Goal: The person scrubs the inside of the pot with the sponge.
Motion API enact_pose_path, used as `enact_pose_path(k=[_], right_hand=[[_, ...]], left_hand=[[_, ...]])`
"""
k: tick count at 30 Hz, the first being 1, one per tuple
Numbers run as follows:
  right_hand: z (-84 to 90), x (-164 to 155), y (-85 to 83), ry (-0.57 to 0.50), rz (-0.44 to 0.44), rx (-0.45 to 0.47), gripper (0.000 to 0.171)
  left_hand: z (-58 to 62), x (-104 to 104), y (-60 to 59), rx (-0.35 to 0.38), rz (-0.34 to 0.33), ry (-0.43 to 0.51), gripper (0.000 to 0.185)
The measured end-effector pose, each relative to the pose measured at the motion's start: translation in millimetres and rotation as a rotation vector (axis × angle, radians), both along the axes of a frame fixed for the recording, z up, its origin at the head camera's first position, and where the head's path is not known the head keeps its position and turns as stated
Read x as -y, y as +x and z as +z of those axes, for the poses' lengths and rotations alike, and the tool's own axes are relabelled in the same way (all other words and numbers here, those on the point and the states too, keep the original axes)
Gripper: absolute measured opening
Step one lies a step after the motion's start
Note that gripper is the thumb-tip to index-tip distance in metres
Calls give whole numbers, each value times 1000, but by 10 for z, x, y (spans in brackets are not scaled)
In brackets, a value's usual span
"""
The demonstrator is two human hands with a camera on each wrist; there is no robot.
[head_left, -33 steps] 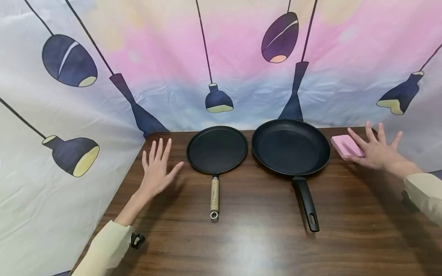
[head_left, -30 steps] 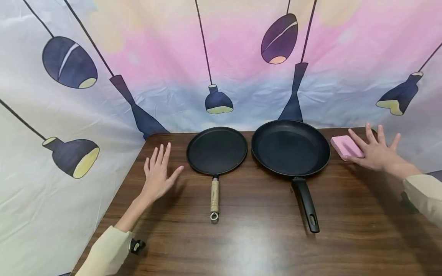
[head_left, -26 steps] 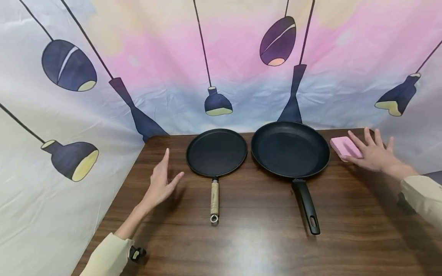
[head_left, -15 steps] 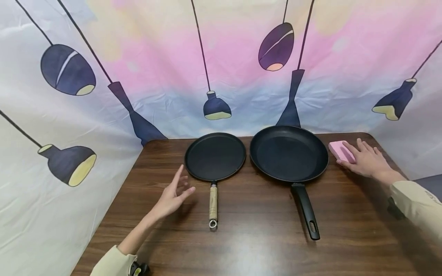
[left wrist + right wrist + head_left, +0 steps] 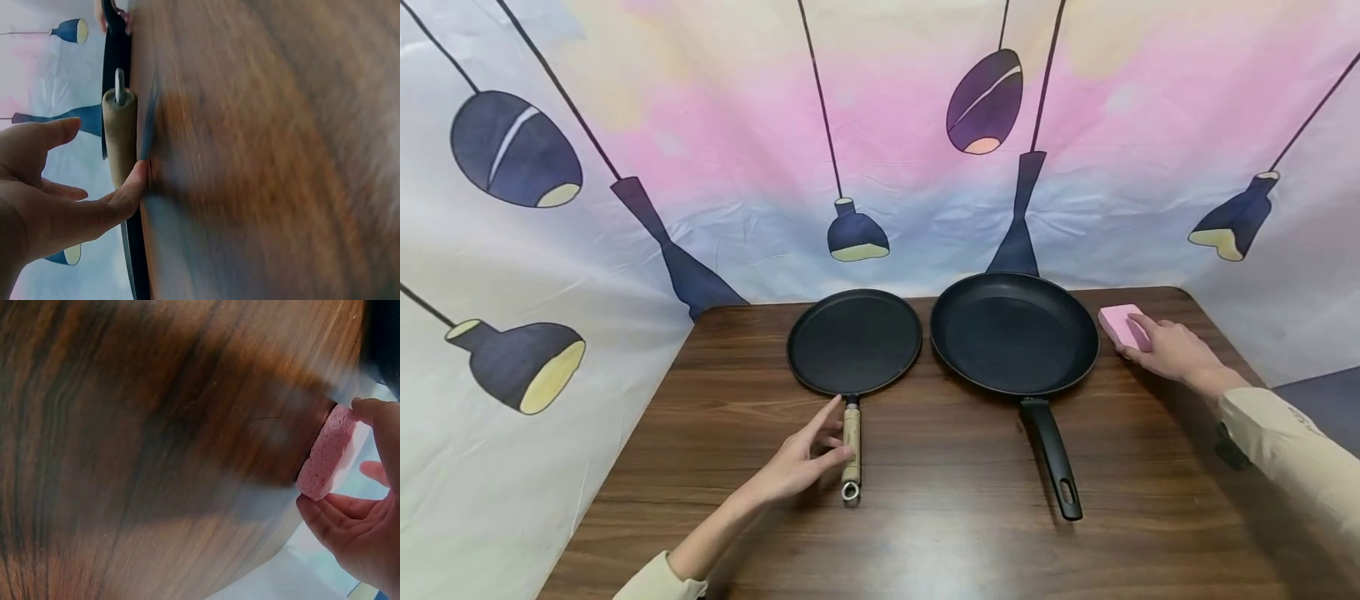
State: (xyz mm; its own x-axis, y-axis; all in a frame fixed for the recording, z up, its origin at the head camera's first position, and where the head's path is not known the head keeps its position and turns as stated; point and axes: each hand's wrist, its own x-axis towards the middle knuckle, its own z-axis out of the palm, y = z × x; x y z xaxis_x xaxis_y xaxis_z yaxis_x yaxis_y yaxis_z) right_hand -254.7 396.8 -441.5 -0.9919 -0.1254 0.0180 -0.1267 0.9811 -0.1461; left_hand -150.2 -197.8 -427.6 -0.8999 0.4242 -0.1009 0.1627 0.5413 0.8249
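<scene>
In the head view a flat round griddle pan (image 5: 854,342) lies on the table, its wooden handle (image 5: 851,433) toward me. My left hand (image 5: 797,462) is at that handle from the left, thumb apart from the fingers. The left wrist view has the fingertips (image 5: 139,175) low beside the wooden handle (image 5: 120,134), with the thumb spread away from it. At the right, my right hand (image 5: 1176,350) pinches a pink sponge (image 5: 1123,327). Its thumb and fingers sit at opposite ends of the sponge (image 5: 328,453) in the right wrist view.
A larger black frying pan (image 5: 1015,333) lies between the griddle pan and the sponge, its black handle (image 5: 1052,458) pointing toward me. A cloth backdrop (image 5: 760,167) printed with lamps hangs behind the wooden table (image 5: 955,533).
My left hand has come right and toward me, from left of the griddle pan to its handle. The right hand's spread fingers have closed on the sponge. The head view has shifted slightly.
</scene>
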Motion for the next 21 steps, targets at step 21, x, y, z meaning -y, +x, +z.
enact_pose_path(k=[21], right_hand=[[351,111,-255,-291,-35,-99,65]], left_hand=[[-36,-41,32,338,42,262,81]])
